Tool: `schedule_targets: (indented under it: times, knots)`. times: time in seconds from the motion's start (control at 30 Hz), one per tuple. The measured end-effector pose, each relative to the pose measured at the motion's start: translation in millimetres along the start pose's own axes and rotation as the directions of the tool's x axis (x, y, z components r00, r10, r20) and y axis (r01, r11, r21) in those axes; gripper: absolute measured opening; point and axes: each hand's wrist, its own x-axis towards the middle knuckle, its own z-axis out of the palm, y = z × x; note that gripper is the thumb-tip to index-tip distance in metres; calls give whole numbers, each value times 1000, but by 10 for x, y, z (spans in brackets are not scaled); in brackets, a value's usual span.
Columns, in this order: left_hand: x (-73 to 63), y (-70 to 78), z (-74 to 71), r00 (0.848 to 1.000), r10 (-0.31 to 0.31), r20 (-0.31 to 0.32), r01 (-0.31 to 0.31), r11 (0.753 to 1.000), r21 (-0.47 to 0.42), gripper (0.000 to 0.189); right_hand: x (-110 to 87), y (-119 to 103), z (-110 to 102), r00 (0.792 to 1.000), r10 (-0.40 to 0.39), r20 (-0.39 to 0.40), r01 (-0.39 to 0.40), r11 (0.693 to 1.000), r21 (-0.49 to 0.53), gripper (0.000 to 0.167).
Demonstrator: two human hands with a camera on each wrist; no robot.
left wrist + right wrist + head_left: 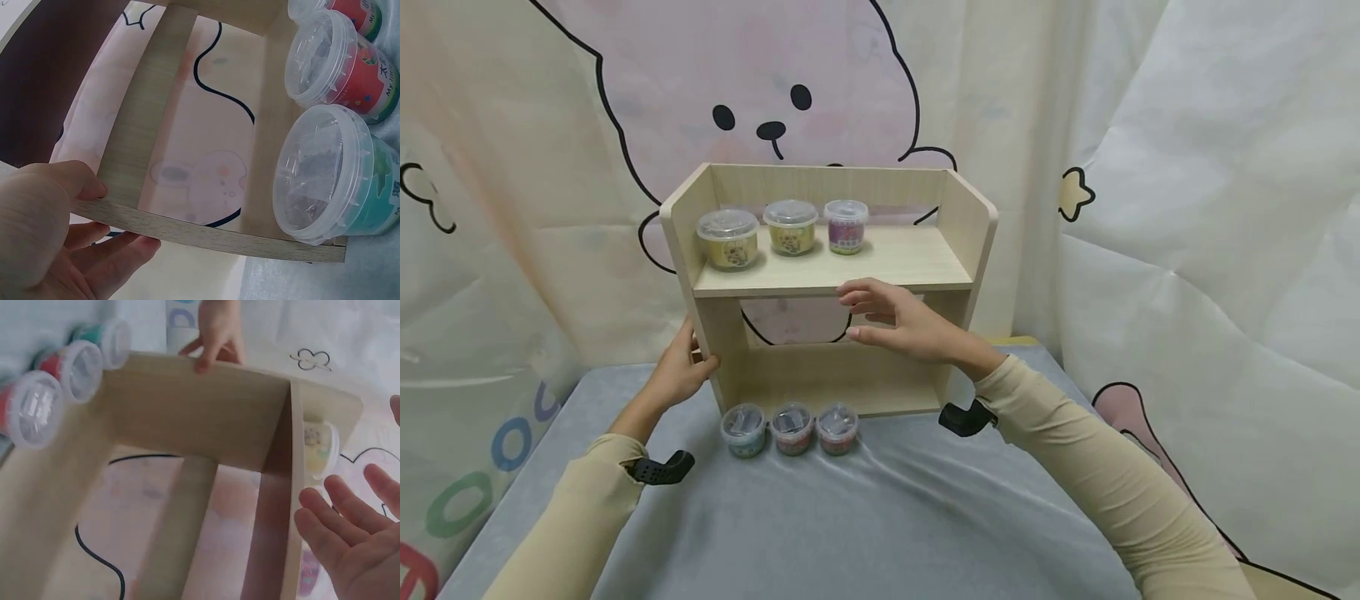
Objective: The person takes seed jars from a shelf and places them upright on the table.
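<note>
A two-tier light wooden shelf (835, 283) stands on the table. My left hand (681, 367) grips the edge of its left side panel, thumb on one face and fingers on the other, as the left wrist view shows. My right hand (898, 321) is raised before the upper board, fingers spread and nothing in them. On the upper board are two yellow-labelled lidded tubs, one at the left (728, 240) and one in the middle (791, 227), and a purple tub (847, 227). In front of the shelf's base sit a teal tub (375, 181) and two red tubs, one nearer (362, 81).
A grey-blue cloth (850, 525) covers the table. Behind it hangs a pale curtain (1000, 100) with a cartoon bear, and another white sheet (1225, 250) hangs on the right. Dark camera mounts sit on both wrists.
</note>
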Motion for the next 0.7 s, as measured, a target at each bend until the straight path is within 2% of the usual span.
schedule_targets:
  times: [0.27, 0.47, 0.7]
  knots:
    - [8, -6, -10, 1000, -7, 4, 7, 1000, 11, 91, 149, 11, -248, 992, 62, -107, -55, 996, 66, 50]
    - [14, -25, -10, 1000, 1, 8, -1, 1000, 5, 91, 244, 77, -364, 982, 115, -152, -107, 992, 63, 53]
    - [-14, 18, -9, 1000, 8, 3, -8, 1000, 3, 92, 382, 143, -426, 965, 146, -218, -141, 989, 37, 55]
